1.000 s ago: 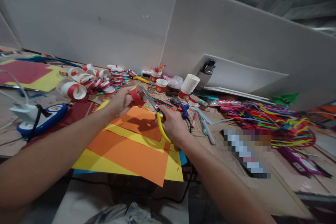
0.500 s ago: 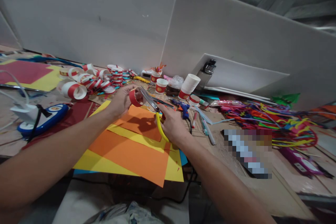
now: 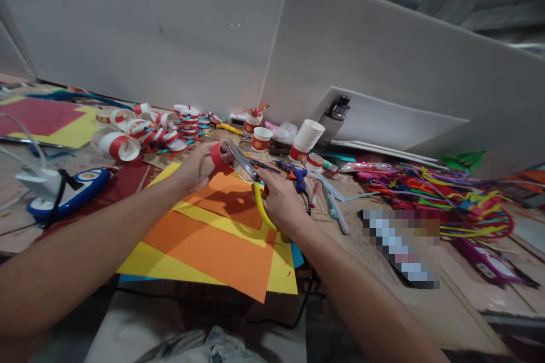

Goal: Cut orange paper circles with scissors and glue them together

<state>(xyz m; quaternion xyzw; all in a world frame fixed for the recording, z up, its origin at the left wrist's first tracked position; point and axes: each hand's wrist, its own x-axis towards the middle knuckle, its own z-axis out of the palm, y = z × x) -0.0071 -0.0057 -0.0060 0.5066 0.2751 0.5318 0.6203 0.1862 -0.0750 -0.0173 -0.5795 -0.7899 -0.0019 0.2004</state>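
Observation:
My left hand pinches a red paper-cup ring above the coloured sheets. In my right hand is a pair of scissors with yellow handles, my fingers wrapped round them. Its metal blades point up and left, against the ring's right side; whether they bite into the paper I cannot tell. Beneath both hands lie orange paper and yellow paper, stacked and overlapping. Cut cup rings in red and white are heaped to the left of my left hand.
A stack of paper cups, a single cup and a grey bottle stand behind. Right of my right hand are a blue glue gun and pipe cleaners. A blue-white power strip with cables sits at left.
The ring has turned slightly in my left hand, so more of its red outer side faces me. The scissors have shifted only a little.

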